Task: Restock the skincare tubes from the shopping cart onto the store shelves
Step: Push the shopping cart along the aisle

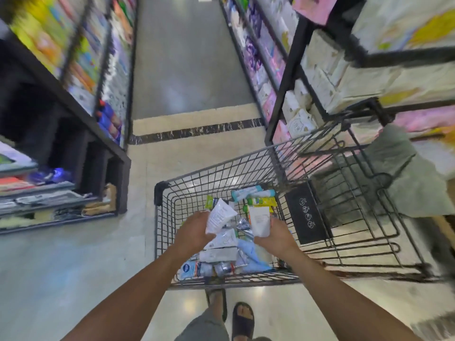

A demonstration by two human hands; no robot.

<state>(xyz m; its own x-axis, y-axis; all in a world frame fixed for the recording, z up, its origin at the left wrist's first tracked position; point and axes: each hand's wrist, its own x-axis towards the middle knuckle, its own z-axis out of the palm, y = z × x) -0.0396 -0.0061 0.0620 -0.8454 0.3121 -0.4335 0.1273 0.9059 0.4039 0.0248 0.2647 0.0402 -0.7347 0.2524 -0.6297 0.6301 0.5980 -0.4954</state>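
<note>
Shelves (286,83) flanked the cart (221,163). Left hand (194,230) clutched a white tube (220,215), right hand (275,236) a second tube (259,221). Light, squashy, I judged: hold mid-body.

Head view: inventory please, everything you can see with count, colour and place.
shopping cart: one, dark wire, mid-aisle
loose tubes: many, white, blue, yellow-green, in cart
printed white tube: one, over cart
flat white tube: one, over cart
black plaque: one, on cart's inner panel
grey cloth: one, right of cart
left shelves: multicoloured packs, blurred
right shelves: white and pink packs
floor: grey, cream, dark stripe
feet: two, dark sandals, behind cart
left hand: grips printed white tube
right hand: grips flat white tube
</note>
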